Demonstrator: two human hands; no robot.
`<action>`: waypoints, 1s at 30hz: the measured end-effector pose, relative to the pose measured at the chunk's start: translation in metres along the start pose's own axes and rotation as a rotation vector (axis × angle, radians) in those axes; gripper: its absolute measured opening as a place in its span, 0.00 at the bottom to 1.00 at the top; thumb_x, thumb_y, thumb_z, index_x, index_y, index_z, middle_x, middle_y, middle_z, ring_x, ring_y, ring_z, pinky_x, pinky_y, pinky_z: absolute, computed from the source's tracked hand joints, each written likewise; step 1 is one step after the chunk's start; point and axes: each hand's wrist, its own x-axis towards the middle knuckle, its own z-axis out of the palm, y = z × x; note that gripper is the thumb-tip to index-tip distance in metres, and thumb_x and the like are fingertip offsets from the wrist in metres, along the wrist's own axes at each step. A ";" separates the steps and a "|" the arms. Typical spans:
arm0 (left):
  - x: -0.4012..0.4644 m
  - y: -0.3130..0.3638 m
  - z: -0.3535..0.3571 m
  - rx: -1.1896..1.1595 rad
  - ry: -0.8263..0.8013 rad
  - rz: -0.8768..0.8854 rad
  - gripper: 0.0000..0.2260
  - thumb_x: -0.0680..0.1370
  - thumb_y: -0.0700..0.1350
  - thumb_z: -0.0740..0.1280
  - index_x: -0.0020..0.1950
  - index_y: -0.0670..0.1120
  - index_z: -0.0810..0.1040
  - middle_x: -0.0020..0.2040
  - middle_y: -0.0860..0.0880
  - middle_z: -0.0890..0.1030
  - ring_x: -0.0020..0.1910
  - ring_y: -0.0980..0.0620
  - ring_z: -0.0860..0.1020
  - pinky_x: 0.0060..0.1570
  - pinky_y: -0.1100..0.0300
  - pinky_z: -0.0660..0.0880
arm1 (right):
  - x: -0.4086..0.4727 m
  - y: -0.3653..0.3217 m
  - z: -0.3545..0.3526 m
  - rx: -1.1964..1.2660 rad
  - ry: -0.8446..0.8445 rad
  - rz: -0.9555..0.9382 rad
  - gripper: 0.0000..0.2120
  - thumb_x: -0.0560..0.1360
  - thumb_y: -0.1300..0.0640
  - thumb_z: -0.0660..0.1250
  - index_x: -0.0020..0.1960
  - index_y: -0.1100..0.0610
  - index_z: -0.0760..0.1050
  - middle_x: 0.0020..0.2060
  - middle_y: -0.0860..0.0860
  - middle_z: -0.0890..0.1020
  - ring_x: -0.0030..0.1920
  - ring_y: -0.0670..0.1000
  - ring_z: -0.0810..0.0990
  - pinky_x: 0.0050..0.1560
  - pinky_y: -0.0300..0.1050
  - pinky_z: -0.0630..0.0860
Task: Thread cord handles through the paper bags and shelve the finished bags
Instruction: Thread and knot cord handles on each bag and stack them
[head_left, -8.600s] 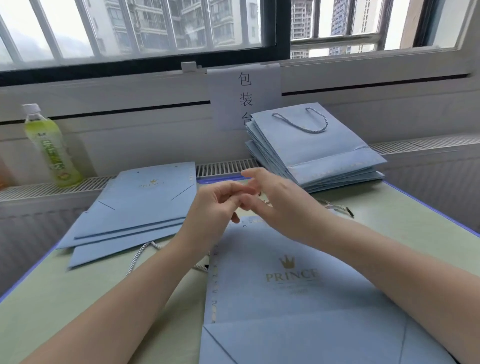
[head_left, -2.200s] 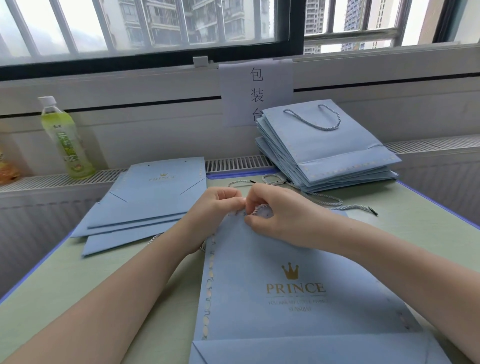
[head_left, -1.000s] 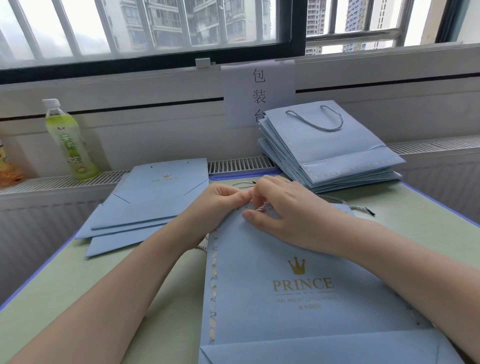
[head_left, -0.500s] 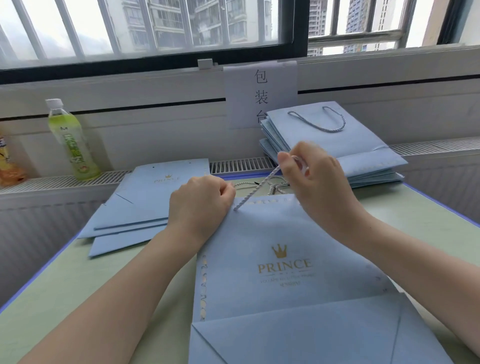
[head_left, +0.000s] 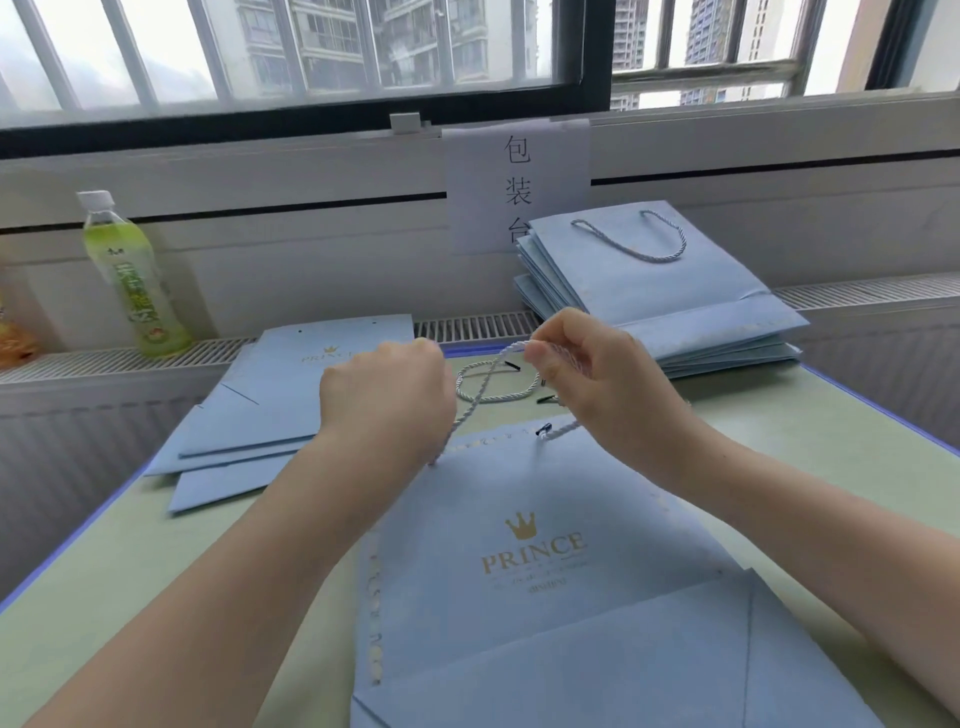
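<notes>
**At table centre: cord going through top edge of flat bag**

At 6 o'clock on the green table lies the blue bag, flat, logo up, top edge pointing to 12. It lies flat prob. so the punched holes stay put and reachable.

Right hand, approx. 1 o'clock from bag's top edge, has thumb and forefinger pinched shut on the white cord, other fingers curled. Cord runs taut down-left from that pinch to the left hole near the bag's top edge; the lift looks meant to draw slack through. Cord's free end with black tip lies on the bag's top edge below the right hand, close to where the second hole should be; can't see that hole.

Left hand is a closed fist at 11 o'clock of the bag, just beside the threaded hole. Can't tell what it grips; likely pins the bag's edge or cord knot so the pull doesn't drag the paper.

Spare cords loop at 12, past the bag. Bags w/ handles stack at 1–2 o'clock; bags w/o handles at 10. Green bottle on the sill at 10–11.

Vs. half a sec ago: right hand sits lower, bag's logo reads further toward 6, and the black-tipped end now shows on the bag.
</notes>
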 end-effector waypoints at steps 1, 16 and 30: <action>0.000 0.004 0.000 -0.167 -0.025 0.072 0.15 0.81 0.51 0.53 0.41 0.44 0.70 0.37 0.48 0.75 0.42 0.45 0.74 0.44 0.56 0.70 | -0.001 0.001 0.001 -0.021 -0.026 -0.005 0.08 0.79 0.55 0.62 0.44 0.56 0.74 0.28 0.48 0.71 0.29 0.46 0.66 0.33 0.41 0.66; -0.005 0.007 0.028 -0.558 0.267 0.248 0.14 0.81 0.53 0.56 0.42 0.48 0.74 0.36 0.54 0.81 0.41 0.48 0.79 0.41 0.52 0.74 | 0.004 0.003 -0.005 -0.161 -0.069 -0.007 0.08 0.78 0.57 0.64 0.48 0.59 0.80 0.40 0.48 0.74 0.37 0.42 0.71 0.40 0.34 0.66; 0.005 -0.001 0.019 -1.291 0.069 0.110 0.28 0.84 0.49 0.51 0.28 0.41 0.76 0.29 0.46 0.80 0.30 0.53 0.77 0.34 0.65 0.73 | 0.015 0.004 -0.019 0.452 -0.064 0.575 0.13 0.81 0.61 0.56 0.47 0.56 0.79 0.35 0.49 0.82 0.38 0.47 0.79 0.42 0.38 0.73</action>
